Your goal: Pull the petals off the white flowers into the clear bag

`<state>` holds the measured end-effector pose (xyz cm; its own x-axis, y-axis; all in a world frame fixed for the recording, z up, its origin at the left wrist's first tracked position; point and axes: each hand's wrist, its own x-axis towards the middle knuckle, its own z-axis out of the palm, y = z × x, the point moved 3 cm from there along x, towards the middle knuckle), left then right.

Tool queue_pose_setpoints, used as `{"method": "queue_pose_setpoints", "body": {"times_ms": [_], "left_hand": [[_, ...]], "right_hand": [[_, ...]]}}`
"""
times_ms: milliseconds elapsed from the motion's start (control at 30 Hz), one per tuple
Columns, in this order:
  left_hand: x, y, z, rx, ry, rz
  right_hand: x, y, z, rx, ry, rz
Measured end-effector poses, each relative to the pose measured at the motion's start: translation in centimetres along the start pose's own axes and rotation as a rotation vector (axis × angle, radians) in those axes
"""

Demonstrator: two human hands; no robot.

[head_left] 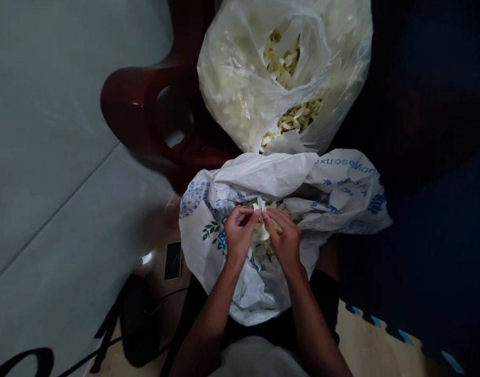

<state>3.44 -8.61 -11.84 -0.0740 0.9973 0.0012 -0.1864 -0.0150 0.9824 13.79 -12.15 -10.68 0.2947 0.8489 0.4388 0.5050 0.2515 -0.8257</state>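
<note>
My left hand (240, 230) and my right hand (282, 230) meet over an open white woven sack (259, 285) on my lap. Between them, the thumbs and fingertips pinch a pale, petal-like piece (264, 232), creamy white with some yellow. Its exact kind I cannot make out. Beneath the hands, more pale pieces (259, 251) lie loose in the sack. Blue print and a green leaf mark show on the sack's crumpled sides.
Beyond the sack, a large clear plastic bag (232, 89) full of similar yellowish pieces rests against a dark red curved chair (125, 99). A phone (172, 260) and a black bag (140, 319) with straps lie at the left. A dark blue mat (400, 283) is at the right.
</note>
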Motion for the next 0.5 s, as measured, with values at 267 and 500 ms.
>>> {"method": "queue_pose_setpoints", "body": {"times_ms": [267,500], "left_hand": [[0.6,-1.3,-1.3,-0.031,0.338,-0.002],[3.1,-1.0,-5.4,0.043,0.462,0.066]], "right_hand": [[0.4,1.6,-2.4,0.374,0.615,0.265],[1.0,2.2,-4.9,0.367,0.396,0.243]]}}
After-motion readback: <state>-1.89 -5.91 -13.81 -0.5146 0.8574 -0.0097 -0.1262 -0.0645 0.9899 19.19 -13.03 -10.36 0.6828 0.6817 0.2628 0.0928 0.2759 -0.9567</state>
